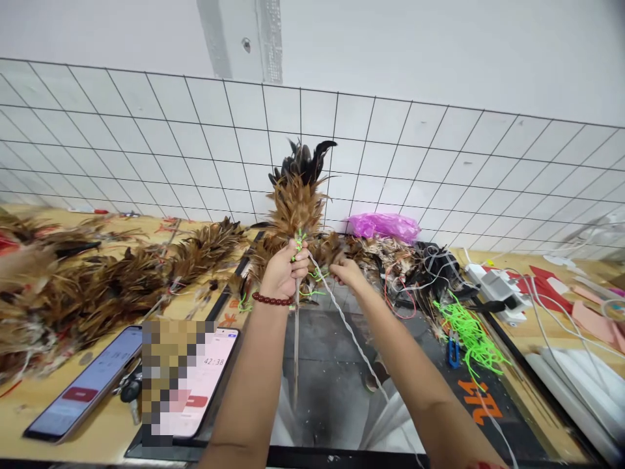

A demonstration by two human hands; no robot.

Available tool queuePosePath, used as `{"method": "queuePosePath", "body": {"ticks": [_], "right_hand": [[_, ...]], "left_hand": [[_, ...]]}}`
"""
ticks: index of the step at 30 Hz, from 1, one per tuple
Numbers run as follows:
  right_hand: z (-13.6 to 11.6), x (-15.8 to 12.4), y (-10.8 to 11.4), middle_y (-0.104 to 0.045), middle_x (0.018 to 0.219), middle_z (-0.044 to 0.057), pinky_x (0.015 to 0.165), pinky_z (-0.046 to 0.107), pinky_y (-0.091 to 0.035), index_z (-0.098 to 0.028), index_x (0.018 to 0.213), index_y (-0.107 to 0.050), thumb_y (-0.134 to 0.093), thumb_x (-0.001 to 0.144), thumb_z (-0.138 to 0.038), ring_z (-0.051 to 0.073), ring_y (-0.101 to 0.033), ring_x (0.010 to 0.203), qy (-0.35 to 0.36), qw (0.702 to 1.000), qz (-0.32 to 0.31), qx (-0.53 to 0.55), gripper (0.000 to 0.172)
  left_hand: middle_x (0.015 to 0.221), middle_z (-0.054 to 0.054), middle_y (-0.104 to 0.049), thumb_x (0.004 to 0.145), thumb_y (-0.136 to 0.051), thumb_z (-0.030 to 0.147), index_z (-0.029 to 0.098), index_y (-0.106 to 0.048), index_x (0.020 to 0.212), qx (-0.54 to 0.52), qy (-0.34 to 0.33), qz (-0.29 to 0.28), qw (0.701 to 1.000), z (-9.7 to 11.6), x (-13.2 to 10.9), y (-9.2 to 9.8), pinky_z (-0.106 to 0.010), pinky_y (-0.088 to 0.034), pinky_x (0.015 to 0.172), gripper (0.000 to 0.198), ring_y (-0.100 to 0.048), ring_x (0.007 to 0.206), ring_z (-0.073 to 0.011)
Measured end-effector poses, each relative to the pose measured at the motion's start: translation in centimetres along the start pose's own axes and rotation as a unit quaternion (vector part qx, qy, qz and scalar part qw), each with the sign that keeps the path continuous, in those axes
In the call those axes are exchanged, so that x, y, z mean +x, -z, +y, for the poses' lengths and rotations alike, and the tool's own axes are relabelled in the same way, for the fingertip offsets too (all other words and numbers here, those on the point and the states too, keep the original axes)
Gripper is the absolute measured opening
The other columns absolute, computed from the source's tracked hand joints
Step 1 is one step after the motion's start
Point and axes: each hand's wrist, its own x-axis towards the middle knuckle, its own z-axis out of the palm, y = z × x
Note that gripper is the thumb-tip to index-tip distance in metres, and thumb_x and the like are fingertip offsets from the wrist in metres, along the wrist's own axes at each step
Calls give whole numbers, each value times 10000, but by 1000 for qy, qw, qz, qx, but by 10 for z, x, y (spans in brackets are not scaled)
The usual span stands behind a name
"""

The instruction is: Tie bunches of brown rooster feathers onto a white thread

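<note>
My left hand is closed around the thin stick of a feather duster, just below its feathers. The duster stands upright, brown feathers below and black ones at the tip. Bright green string shows at the thumb, by the base of the feathers. To the right, my right hand is pinched at the edge of a pile of loose feathers; what lies between its fingers is hard to make out. A twisted white cord runs from beside my left hand down toward my lap.
Brown feather bundles cover the left tabletop, near two phones and keys. On the right are green strings, blue snips, black feathers and a power strip. Behind stand a pink plastic bag and wire grid.
</note>
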Motion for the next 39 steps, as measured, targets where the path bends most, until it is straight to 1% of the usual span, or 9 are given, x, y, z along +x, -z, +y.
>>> {"method": "queuePosePath", "body": {"ticks": [3, 5, 8, 11, 16, 24, 30, 35, 39], "right_hand": [[-23, -23, 25, -599, 567, 28, 410, 188, -375, -148, 611, -549, -576, 697, -309, 75, -484, 433, -15, 992, 27, 122, 185], [-45, -40, 32, -625, 604, 40, 433, 191, -399, -131, 637, -605, -639, 649, -340, 81, -515, 470, 3, 973, -1, 230, 212], [-72, -59, 25, -606, 558, 18, 425, 188, -364, -128, 611, -628, -720, 581, -374, 70, -487, 455, 37, 953, -67, 294, 264], [-83, -61, 9, -528, 470, -29, 433, 198, -331, -143, 528, -582, -749, 553, -370, 58, -423, 429, 73, 950, -54, 299, 283], [-78, -52, -4, -564, 535, -16, 523, 229, -381, -149, 547, -603, -744, 561, -375, 95, -473, 533, 118, 957, 1, 266, 267], [-78, -55, -8, -477, 525, -55, 473, 215, -296, -174, 576, -526, -752, 507, -376, 67, -368, 482, 89, 941, 80, 317, 311], [-70, -47, -1, -416, 504, -69, 500, 218, -295, -172, 516, -473, -768, 481, -354, 63, -348, 495, 91, 941, 111, 305, 349], [-58, -48, 6, -554, 622, -25, 612, 231, -376, -159, 629, -579, -733, 552, -343, 93, -471, 606, 98, 952, 84, 276, 253], [-41, -64, 7, -562, 625, -22, 561, 226, -368, -173, 774, -599, -689, 623, -451, 93, -467, 549, 23, 967, -59, 245, 329]], "left_hand": [[548, 66, -310, 891, -488, 282, 112, -520, 773, -7, 24, 5, 1000, -7, 5, 0, -90, -161, 306, 210, -202, 366, -7], [541, 66, -323, 894, -481, 286, 111, -522, 778, 9, 24, 11, 1000, -13, 9, -2, -92, -167, 303, 214, -212, 357, -7], [531, 54, -379, 890, -487, 316, 120, -517, 782, 54, -4, 50, 997, -22, 12, -7, -103, -176, 296, 226, -279, 344, -16], [489, 66, -368, 879, -505, 326, 151, -461, 732, 69, -23, 96, 993, -27, 12, -13, -114, -169, 286, 233, -295, 321, -27], [477, 94, -328, 822, -593, 293, 180, -386, 712, 41, -4, 62, 997, -28, 9, -16, -114, -193, 295, 261, -286, 316, -22], [530, 87, -368, 743, -666, 428, 173, -425, 743, 96, -62, 65, 991, -37, 11, -16, -120, -189, 311, 351, -312, 340, -15], [577, 63, -412, 687, -716, 431, 152, -463, 745, 174, -62, -29, 982, -39, 5, -16, -123, -198, 353, 382, -321, 391, -9], [579, 61, -404, 748, -635, 430, 169, -418, 705, 211, -96, 24, 972, -46, 13, -12, -141, -169, 356, 342, -313, 387, -20], [577, 47, -431, 813, -544, 391, 176, -418, 691, 295, -154, 76, 940, -49, 22, -3, -168, -212, 382, 278, -329, 401, -42]]}}
